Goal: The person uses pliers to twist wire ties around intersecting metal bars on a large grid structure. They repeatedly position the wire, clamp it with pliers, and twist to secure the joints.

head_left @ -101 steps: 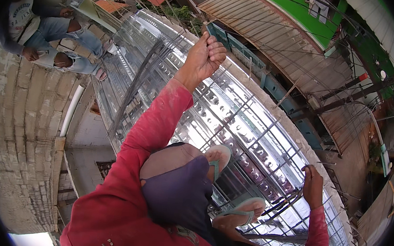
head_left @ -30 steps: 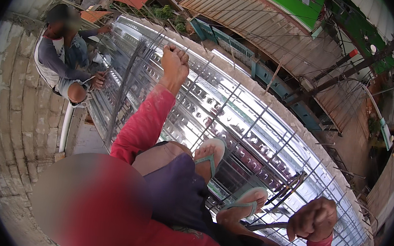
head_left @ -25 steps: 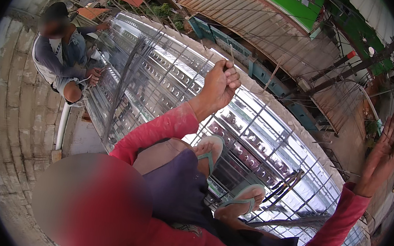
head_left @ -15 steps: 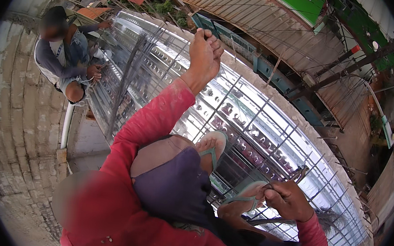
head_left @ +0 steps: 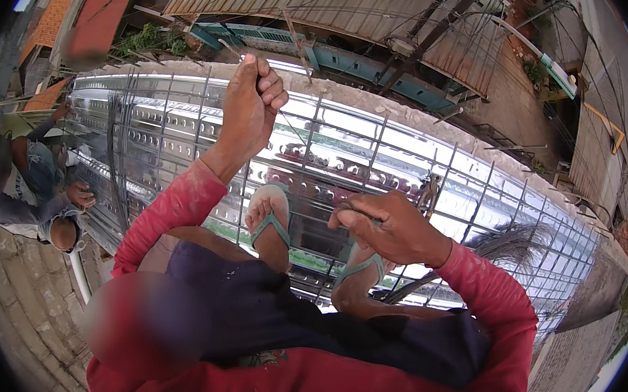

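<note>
My left hand (head_left: 250, 112) is raised over the far side of a steel bar mesh (head_left: 308, 132), its fingers closed. Whatever they grip is too small to name. Lower and to the right, my right hand (head_left: 393, 229) is closed too, fingers pinched above my right foot. Something thin and dark shows at its fingertips, but its kind is unclear. Beneath the mesh lies shiny ribbed metal decking (head_left: 442, 181) with rows of holes. A dark bundle of thin wire (head_left: 511, 245) rests on the mesh beyond my right wrist.
My sandalled feet (head_left: 269, 218) stand on the mesh. Another bundle of long thin wires (head_left: 116, 156) lies at left, near a crouching co-worker (head_left: 35, 183). A rough concrete edge (head_left: 345, 94) runs along the far side, with a drop to roofs, a teal fence (head_left: 340, 62) and overhead cables.
My view has swung to the right. My right hand has moved left and away from me, closer to my left hand. Both hands stay closed.
</note>
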{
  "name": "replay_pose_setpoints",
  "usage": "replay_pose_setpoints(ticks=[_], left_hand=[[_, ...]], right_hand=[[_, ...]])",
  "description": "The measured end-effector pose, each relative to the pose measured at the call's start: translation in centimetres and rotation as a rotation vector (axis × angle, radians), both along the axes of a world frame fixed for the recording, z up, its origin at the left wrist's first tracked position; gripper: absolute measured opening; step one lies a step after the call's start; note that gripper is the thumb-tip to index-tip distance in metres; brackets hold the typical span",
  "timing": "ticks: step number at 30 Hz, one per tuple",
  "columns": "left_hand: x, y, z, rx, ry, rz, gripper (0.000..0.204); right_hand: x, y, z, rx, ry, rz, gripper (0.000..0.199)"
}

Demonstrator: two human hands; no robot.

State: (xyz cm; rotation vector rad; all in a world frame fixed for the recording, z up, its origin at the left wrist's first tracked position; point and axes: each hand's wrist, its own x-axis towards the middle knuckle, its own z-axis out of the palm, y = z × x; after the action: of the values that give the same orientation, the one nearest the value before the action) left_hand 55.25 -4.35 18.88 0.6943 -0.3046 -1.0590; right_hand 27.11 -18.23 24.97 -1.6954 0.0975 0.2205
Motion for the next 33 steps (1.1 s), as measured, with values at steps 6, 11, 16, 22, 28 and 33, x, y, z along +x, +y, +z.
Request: replay_pose_setpoints(ticks=[6, 11, 16, 22, 28, 33], left_hand=[[-7.7, -3.8, 4.1, 0.173, -0.287, -0.213, 0.038], [-7.1, -3.1, 2.8, 0.262, -0.958, -0.168, 0.044], [-9.0, -0.1, 1.1, 0.342, -0.254, -0.507, 0.034], [-10.8, 0.7, -1.7, 0.439, -0.208, -0.581, 0.025], [-11.3, 1.3, -2.6, 0.494, -0.064, -0.399, 0.022], [-11.2, 2.8, -4.7, 0.566, 0.017, -0.312, 0.019]], right_hand=[[4.6, -5.8, -0.5, -0.003, -0.317, -0.765, 0.042], [3.3, 1.1, -3.9, -0.402, 0.045, -0.214, 0.033], [1.4, 2.6, -5.6, 0.083, 0.147, -0.276, 0.039], [1.7, 3.1, -6.3, 0.651, 0.413, -0.437, 0.042], [2.4, 3.7, -8.0, 0.775, 0.470, -0.622, 0.042], [2.6, 5.0, -9.9, 0.545, 0.474, -0.642, 0.042]])
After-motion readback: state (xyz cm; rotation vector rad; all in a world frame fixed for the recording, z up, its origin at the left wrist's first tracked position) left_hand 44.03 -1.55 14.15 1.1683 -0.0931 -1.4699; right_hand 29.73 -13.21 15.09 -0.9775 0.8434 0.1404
